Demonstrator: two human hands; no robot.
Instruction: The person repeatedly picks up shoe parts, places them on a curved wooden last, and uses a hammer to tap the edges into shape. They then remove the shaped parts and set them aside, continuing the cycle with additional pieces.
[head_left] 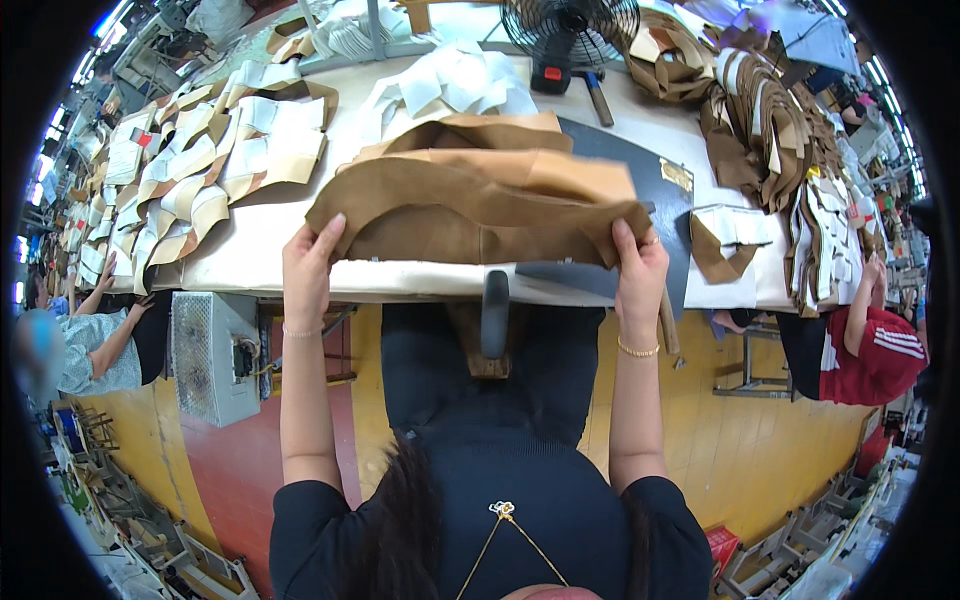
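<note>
Necklace is hanging near; left hand and right hand are pinching brown piece by opposite ends, apparently keeping it spread.

Over the worktable, a leather panel spans from left hand to right hand; leather cutouts lie left, leather bundles right, a fan behind (hammer alongside).

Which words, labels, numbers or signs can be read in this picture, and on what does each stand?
No readable text can be quoted here.
Red patch below the black fan: any text too small to read.
Worn tan patch on the dark board: too blurred to read.
Red tag among the pieces at left: too small to read.
Brown piece in the left hand and right hand: no lettering visible.
</note>
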